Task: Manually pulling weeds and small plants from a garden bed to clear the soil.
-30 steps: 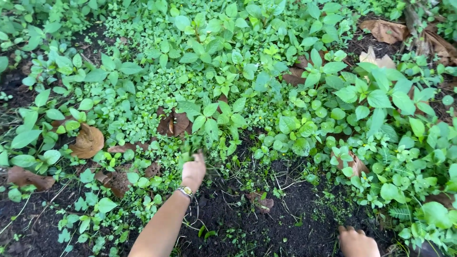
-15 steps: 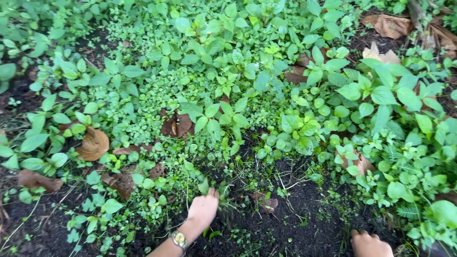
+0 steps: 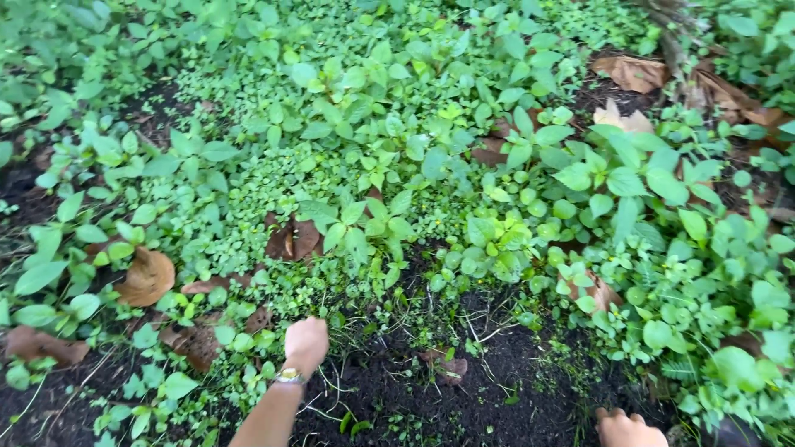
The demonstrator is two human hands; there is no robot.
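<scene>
Left hand (image 3: 305, 342) wearing a wristwatch (image 3: 289, 376), fingers curling into low weeds (image 3: 331, 306), right hand (image 3: 627, 429) resting on dark soil (image 3: 464, 397), fingers' state unclear

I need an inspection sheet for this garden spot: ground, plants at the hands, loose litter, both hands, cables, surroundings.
Surface: bare dark soil near the bottom, threaded with thin roots.
Job's things: small green weeds just ahead of the left hand.
Clutter: curled dry brown leaf; more dead leaves at upper right.
Grippers: left hand closed as a fist at the weeds' edge, wristwatch on it; right hand low on the soil, partly cut off.
Cables: nothing seen.
Surroundings: dense broad-leaved plants all around.
</scene>
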